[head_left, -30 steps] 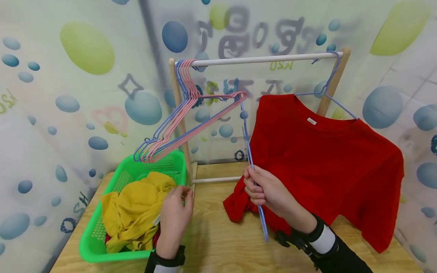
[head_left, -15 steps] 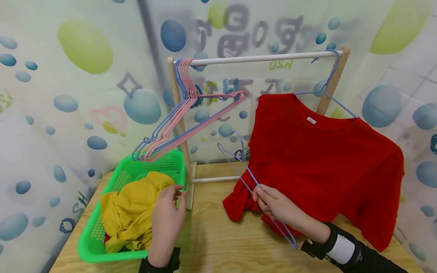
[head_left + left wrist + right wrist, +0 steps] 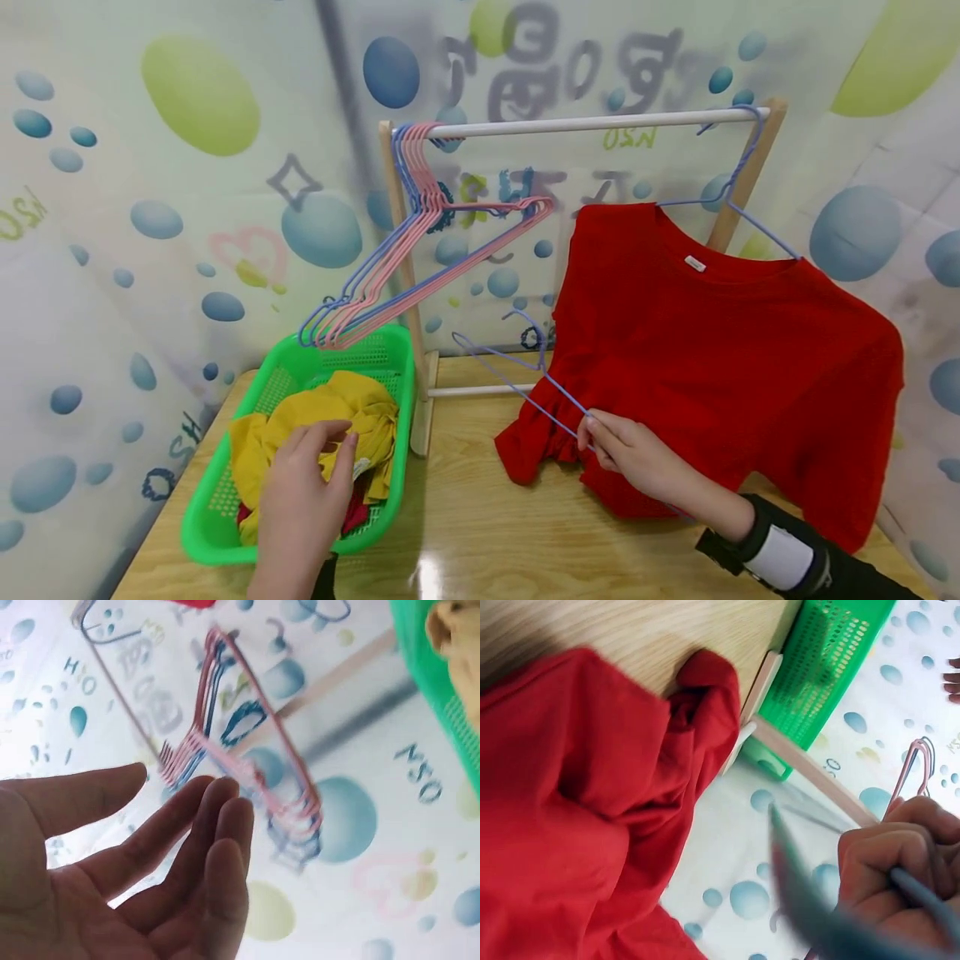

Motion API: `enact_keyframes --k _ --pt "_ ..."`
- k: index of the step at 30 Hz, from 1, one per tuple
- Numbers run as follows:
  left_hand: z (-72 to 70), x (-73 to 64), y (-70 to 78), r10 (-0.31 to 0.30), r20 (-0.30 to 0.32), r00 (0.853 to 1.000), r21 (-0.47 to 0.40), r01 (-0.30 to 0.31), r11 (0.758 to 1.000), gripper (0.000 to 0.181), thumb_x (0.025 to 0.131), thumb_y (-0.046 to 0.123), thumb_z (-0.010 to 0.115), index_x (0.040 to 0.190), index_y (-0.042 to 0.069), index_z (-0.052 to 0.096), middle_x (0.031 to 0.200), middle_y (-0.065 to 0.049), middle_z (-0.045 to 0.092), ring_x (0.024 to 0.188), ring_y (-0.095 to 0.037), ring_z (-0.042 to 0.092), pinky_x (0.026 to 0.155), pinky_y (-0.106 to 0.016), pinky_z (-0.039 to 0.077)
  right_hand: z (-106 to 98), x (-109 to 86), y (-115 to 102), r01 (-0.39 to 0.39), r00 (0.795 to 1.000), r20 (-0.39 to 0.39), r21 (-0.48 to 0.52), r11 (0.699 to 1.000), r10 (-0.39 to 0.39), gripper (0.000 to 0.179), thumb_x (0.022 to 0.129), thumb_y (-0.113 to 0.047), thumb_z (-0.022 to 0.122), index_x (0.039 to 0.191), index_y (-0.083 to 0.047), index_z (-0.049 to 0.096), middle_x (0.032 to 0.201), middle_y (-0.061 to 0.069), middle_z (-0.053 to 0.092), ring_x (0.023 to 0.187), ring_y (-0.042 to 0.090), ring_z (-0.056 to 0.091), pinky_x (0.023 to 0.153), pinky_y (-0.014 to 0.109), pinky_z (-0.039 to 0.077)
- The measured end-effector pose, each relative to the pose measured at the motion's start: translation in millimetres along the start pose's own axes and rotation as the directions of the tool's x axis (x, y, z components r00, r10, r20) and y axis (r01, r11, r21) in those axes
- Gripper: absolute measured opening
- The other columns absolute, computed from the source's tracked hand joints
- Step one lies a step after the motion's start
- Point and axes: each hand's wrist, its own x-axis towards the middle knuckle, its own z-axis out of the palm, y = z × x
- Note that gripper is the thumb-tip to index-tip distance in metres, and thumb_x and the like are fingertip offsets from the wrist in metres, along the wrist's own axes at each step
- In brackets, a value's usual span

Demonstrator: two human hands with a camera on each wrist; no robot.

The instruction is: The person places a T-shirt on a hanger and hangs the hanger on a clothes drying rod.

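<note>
In the head view my right hand (image 3: 633,454) grips a blue wire hanger (image 3: 543,367), its hook up and to the left, in front of a red shirt (image 3: 697,350). The right wrist view shows the curled fingers (image 3: 900,862) round the wire. My left hand (image 3: 307,492) is over a yellow garment (image 3: 330,408) in a green basket (image 3: 197,521); whether it touches the cloth I cannot tell. Its fingers are loosely bent, with nothing between them in the left wrist view. The red shirt hangs from another blue hanger (image 3: 761,229) at the rack's right end.
A rack with a white rod (image 3: 600,123) and wooden posts stands on the wooden table (image 3: 457,517). Several pink and blue hangers (image 3: 420,225) hang at its left end, above the basket. Dark red cloth (image 3: 356,510) shows beneath the yellow garment. A patterned curtain is behind.
My left hand has moved left and down over the yellow garment. The right hand has moved right and lower, and the blue hanger has tilted from near upright to a leftward slant.
</note>
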Motion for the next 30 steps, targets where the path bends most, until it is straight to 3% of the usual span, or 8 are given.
enact_keyframes --k 6,10,13,17,23,25,27,30 --pt "-35.3 11.6 -16.4 0.107 0.102 0.989 0.135 -0.120 0.983 0.027 0.082 0.018 0.074 0.102 0.001 0.070 0.090 -0.013 0.064 0.078 -0.028 0.059 0.060 -0.041 0.048 -7 -4.4 5 -0.027 0.995 -0.097 -0.133 0.991 0.014 0.029 0.103 -0.033 0.038 0.087 -0.016 0.056 0.057 -0.005 0.035 0.049 0.003 0.030 0.045 0.024 0.032" --pt "-43.4 35.6 -34.4 0.180 0.244 0.953 0.147 -0.220 0.964 0.034 0.078 0.017 0.078 0.104 -0.002 0.069 0.093 -0.015 0.064 0.077 -0.028 0.060 0.061 -0.039 0.049 -10 -7.5 9 -0.008 0.986 -0.162 -0.207 0.978 -0.026 0.025 0.101 -0.034 0.042 0.084 -0.022 0.056 0.055 -0.007 0.037 0.048 0.003 0.032 0.045 0.024 0.034" --pt "-40.4 56.0 -51.7 0.209 0.391 0.896 0.135 -0.281 0.950 0.038 0.077 0.021 0.079 0.106 0.000 0.068 0.100 -0.016 0.066 0.083 -0.029 0.062 0.065 -0.041 0.052 -14 -10.9 12 0.004 0.979 -0.199 -0.238 0.971 -0.053 0.023 0.101 -0.033 0.044 0.083 -0.024 0.056 0.054 -0.008 0.038 0.047 0.003 0.033 0.044 0.024 0.034" --pt "-25.5 72.8 -78.9 0.204 0.572 0.794 0.129 -0.333 0.934 0.047 0.075 0.030 0.080 0.109 0.001 0.066 0.101 -0.015 0.064 0.087 -0.029 0.062 0.069 -0.040 0.053 -17 -15.1 14 0.008 0.972 -0.225 -0.262 0.965 -0.069 0.020 0.100 -0.032 0.046 0.084 -0.026 0.057 0.053 -0.009 0.037 0.046 0.002 0.032 0.044 0.024 0.034" --pt "1.9 70.4 -116.2 0.168 0.740 0.651 0.191 -0.444 0.875 0.097 0.066 0.054 0.079 0.134 -0.006 0.046 0.118 -0.032 0.052 0.101 -0.049 0.053 0.076 -0.052 0.050 -21 -19.4 15 -0.021 0.969 -0.244 -0.265 0.964 -0.046 0.019 0.100 -0.033 0.047 0.085 -0.028 0.057 0.053 -0.009 0.036 0.046 0.002 0.030 0.043 0.024 0.034" --pt "8.2 66.4 -122.9 0.135 0.788 0.600 0.196 -0.453 0.869 0.110 0.064 0.059 0.079 0.141 -0.006 0.035 0.125 -0.040 0.043 0.108 -0.058 0.045 0.076 -0.057 0.049 -22 -20.3 14 -0.021 0.967 -0.251 -0.264 0.964 -0.047 0.019 0.100 -0.033 0.047 0.084 -0.028 0.057 0.053 -0.010 0.035 0.046 0.002 0.030 0.043 0.024 0.034" --pt "14.3 63.3 -127.5 0.108 0.815 0.569 0.197 -0.448 0.872 0.118 0.062 0.059 0.079 0.144 -0.007 0.027 0.130 -0.044 0.036 0.113 -0.063 0.038 0.077 -0.058 0.048 -22 -20.8 13 -0.009 0.965 -0.254 -0.265 0.964 -0.061 0.019 0.100 -0.031 0.047 0.084 -0.027 0.057 0.053 -0.009 0.035 0.046 0.002 0.030 0.043 0.024 0.034" --pt "22.4 60.2 -131.6 0.092 0.822 0.562 0.204 -0.442 0.874 0.122 0.061 0.055 0.083 0.144 -0.010 0.021 0.130 -0.045 0.035 0.114 -0.062 0.036 0.079 -0.057 0.048 -23 -21.4 12 0.002 0.963 -0.259 -0.264 0.964 -0.073 0.018 0.100 -0.029 0.048 0.084 -0.026 0.057 0.053 -0.009 0.035 0.046 0.002 0.030 0.043 0.024 0.034"
